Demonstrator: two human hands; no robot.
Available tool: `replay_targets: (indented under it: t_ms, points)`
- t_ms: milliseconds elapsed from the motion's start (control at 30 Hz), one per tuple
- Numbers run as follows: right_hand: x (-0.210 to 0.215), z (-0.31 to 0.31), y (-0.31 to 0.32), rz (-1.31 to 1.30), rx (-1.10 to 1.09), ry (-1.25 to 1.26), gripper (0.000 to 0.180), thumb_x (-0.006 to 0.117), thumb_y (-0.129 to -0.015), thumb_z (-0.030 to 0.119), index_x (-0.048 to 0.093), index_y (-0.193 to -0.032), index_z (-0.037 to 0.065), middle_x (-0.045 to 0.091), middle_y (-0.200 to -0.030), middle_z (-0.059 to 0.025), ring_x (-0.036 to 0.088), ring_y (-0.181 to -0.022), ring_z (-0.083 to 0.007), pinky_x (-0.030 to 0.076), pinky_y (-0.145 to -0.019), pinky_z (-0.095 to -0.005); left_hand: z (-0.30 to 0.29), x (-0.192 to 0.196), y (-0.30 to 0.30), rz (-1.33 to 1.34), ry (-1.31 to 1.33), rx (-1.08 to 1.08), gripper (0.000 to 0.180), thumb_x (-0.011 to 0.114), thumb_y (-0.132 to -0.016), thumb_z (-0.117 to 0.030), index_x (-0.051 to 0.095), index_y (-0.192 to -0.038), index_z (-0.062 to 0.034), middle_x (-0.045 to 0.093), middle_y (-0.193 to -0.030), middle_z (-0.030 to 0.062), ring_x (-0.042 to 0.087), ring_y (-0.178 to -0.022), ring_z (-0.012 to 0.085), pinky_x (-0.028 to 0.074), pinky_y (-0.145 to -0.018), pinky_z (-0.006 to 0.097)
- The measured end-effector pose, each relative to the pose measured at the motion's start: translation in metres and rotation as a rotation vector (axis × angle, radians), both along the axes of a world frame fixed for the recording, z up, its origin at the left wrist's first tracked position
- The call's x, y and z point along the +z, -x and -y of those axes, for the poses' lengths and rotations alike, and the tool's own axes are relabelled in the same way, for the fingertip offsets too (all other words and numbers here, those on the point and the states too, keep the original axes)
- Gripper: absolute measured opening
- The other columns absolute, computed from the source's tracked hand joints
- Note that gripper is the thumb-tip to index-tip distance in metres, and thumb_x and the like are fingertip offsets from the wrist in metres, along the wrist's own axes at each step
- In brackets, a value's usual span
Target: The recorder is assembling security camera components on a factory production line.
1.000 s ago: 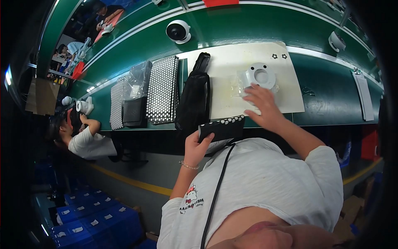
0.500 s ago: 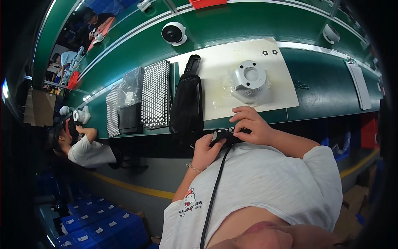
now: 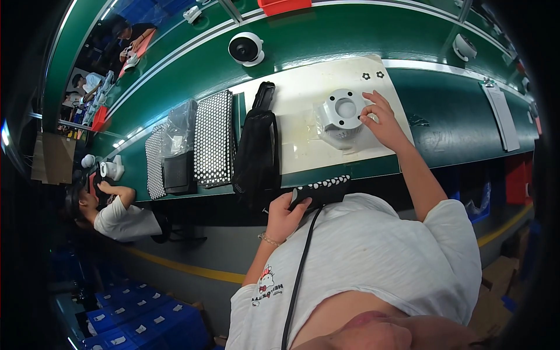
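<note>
My left hand [image 3: 286, 217] grips the near end of a bent black sheet [image 3: 312, 194] with rows of white round spots, held at the bench's front edge. My right hand [image 3: 382, 122] reaches over the white round device housing [image 3: 337, 137], which stands base up on the pale mat. Thumb and forefinger pinch at the right side of its base rim, where a small black round pad shows at the fingertips. Other black round spots sit around the base's shallow centre. Clear plastic film lies about the housing.
Left of the mat [image 3: 297, 157] lie a black pouch [image 3: 256, 146], spotted sheets [image 3: 213, 140] and a clear plastic bag [image 3: 179, 131]. A white camera [image 3: 245, 49] stands behind, a clipboard [image 3: 500, 116] right. A co-worker [image 3: 122, 213] sits at left.
My right hand has left the spotted sheet and moved up and right to the housing's base. The left hand keeps the sheet, now more fully in sight.
</note>
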State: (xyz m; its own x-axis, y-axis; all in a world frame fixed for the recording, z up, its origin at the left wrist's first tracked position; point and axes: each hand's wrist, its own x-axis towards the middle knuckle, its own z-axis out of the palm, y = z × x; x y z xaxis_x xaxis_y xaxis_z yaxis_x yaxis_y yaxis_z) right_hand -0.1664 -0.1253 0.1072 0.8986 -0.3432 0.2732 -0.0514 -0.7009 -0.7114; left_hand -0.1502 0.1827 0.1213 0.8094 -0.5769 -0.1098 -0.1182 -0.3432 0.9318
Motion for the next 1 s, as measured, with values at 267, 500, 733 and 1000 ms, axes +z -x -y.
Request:
replay_targets:
  t_ms: [267, 500, 733, 1000]
  points:
    - [0.030, -0.005, 0.008, -0.073, 0.097, 0.273, 0.014, 0.064, -0.068, 0.013, 0.053, -0.077, 0.011, 0.041, -0.124, -0.0033, 0.022, -0.125, -0.0241, 0.020, -0.099, -0.0383, -0.004, -0.001, -0.001, -0.060, 0.002, 0.035, 0.012, 0.061, -0.072, -0.008, 0.060, -0.079, 0.0011, 0.056, -0.062, 0.0055, 0.047, -0.054, 0.0083, 0.037, -0.050, 0.022]
    - [0.007, -0.004, 0.014, 0.116, 0.060, 0.454, 0.017, 0.064, -0.068, 0.016, 0.058, -0.083, 0.011, 0.046, -0.116, 0.0012, 0.032, -0.118, -0.0192, 0.025, -0.093, -0.0375, -0.006, 0.000, -0.001, -0.090, 0.017, 0.061, 0.012, 0.060, -0.072, -0.008, 0.060, -0.079, 0.0014, 0.055, -0.061, 0.0044, 0.046, -0.055, 0.0069, 0.037, -0.051, 0.022]
    - [0.001, -0.011, 0.017, 0.147, 0.065, 0.526, 0.021, 0.061, -0.071, 0.015, 0.061, -0.091, 0.012, 0.050, -0.112, -0.0004, 0.037, -0.115, -0.0209, 0.027, -0.091, -0.0381, -0.005, -0.001, -0.003, -0.085, 0.009, 0.054, 0.012, 0.060, -0.073, -0.009, 0.058, -0.076, 0.0025, 0.054, -0.060, 0.0028, 0.044, -0.054, 0.0060, 0.036, -0.049, 0.022]
    - [0.032, 0.005, 0.008, -0.026, 0.247, 0.302, 0.023, 0.054, -0.078, 0.017, 0.060, -0.099, 0.011, 0.047, -0.118, -0.0046, 0.032, -0.117, -0.0225, 0.022, -0.094, -0.0388, -0.001, -0.002, -0.004, -0.097, 0.043, 0.103, 0.012, 0.060, -0.074, -0.009, 0.058, -0.074, 0.0026, 0.050, -0.057, -0.0010, 0.040, -0.053, 0.0035, 0.033, -0.046, 0.021]
